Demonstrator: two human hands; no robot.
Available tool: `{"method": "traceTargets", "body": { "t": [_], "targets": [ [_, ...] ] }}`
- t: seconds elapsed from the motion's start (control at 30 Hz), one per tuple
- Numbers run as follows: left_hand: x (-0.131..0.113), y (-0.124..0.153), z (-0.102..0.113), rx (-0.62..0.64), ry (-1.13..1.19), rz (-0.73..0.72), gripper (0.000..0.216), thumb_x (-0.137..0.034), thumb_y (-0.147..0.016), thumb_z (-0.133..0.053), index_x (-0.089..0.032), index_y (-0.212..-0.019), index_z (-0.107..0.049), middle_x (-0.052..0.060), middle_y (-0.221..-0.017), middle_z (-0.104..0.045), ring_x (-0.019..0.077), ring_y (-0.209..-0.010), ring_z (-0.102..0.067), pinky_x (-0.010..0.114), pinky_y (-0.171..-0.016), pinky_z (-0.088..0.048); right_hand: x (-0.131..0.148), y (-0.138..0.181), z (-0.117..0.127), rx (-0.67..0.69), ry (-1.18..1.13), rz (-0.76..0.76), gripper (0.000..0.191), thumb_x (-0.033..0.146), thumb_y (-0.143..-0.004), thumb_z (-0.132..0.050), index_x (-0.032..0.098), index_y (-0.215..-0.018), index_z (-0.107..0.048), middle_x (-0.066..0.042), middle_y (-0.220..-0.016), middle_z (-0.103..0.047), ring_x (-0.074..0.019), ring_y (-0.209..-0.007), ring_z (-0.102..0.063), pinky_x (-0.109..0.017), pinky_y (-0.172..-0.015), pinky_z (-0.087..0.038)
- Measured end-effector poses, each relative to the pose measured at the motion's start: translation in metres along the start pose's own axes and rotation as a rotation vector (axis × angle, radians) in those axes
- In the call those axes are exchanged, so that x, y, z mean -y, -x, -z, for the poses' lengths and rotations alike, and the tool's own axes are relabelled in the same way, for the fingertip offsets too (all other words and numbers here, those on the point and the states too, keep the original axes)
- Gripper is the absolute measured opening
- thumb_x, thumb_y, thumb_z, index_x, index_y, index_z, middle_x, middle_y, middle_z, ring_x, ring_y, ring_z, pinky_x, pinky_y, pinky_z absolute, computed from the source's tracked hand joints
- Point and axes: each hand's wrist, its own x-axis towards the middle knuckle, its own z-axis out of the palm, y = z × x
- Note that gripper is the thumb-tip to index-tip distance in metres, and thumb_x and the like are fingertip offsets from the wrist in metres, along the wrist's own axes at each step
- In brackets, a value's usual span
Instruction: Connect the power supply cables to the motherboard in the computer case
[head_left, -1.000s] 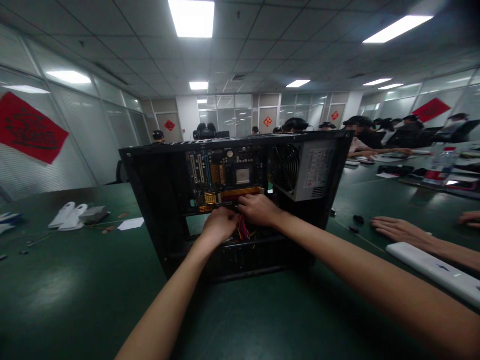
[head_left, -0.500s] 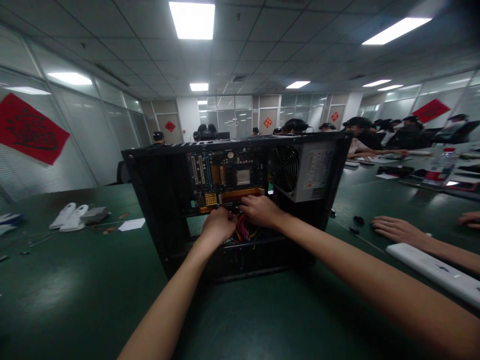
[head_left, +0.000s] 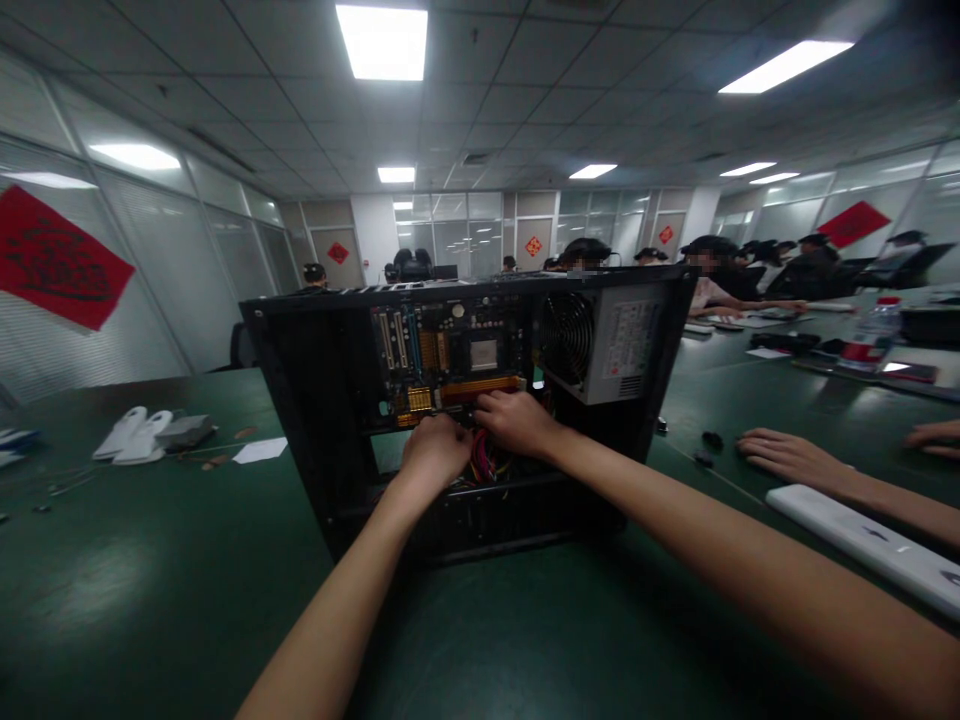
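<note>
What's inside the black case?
A motherboard, a power supply and coloured wires. The left hand and right hand hide whatever lies behind them near the motherboard's lower edge.

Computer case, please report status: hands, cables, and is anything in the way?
Left hand and right hand near lower edge of motherboard; grips hidden. Coloured cables bunched between them, perhaps in the way. Case open-sided.
</note>
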Motion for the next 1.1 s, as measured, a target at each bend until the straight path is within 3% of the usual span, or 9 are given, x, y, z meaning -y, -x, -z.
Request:
{"method": "traceTargets", "body": {
  "t": [0.2,0.4,0.73,1.1],
  "targets": [
    [-0.002,-0.006,0.002,0.007,-0.004,-0.035,0.034,-0.034,-0.089,-0.048,-0.019,-0.083,-0.078,0.017,-0.094,-0.076,0.0286,-0.09,-0.071,0.035,-0.078,-0.05,-0.003,0.001,-0.002,0.012,-0.016,-0.041,0.018,0.017,-0.095,-0.049,0.013,-0.102,-0.066,-0.013,-0.105,-0.061,-0.0244,-0.101,-0.057,-0.029,-0.07,-0.043],
    [-0.002,-0.005,0.004,0.006,-0.008,-0.029,0.037,-0.039,-0.091,-0.047,-0.02,-0.085,-0.078,0.017,-0.094,-0.076,0.03,-0.092,-0.071,0.035,-0.076,-0.049,-0.01,0.008,-0.008,-0.101,-0.134,-0.013,0.014,0.015,-0.095,-0.052,0.011,-0.099,-0.066,-0.012,-0.106,-0.06,-0.0212,-0.102,-0.055,-0.032,-0.088,-0.044],
    [0.003,-0.004,-0.002,-0.002,0.003,-0.008,0.041,-0.046,-0.091,-0.047,-0.02,-0.091,-0.077,0.017,-0.098,-0.075,0.0289,-0.093,-0.07,0.033,-0.075,-0.05,-0.008,0.008,-0.006,-0.044,-0.103,-0.045,0.013,0.016,-0.094,-0.052,0.011,-0.097,-0.064,-0.012,-0.103,-0.06,-0.0212,-0.098,-0.056,-0.029,-0.077,-0.043],
    [0.006,-0.005,-0.006,-0.007,0.008,-0.04,0.033,-0.033,-0.089,-0.045,-0.019,-0.092,-0.075,0.017,-0.098,-0.075,0.0308,-0.094,-0.07,0.036,-0.077,-0.05,-0.004,0.007,0.002,0.008,-0.012,-0.022,0.014,0.014,-0.094,-0.05,0.011,-0.099,-0.062,-0.012,-0.105,-0.059,-0.0222,-0.098,-0.056,-0.03,-0.072,-0.041]
  ]
}}
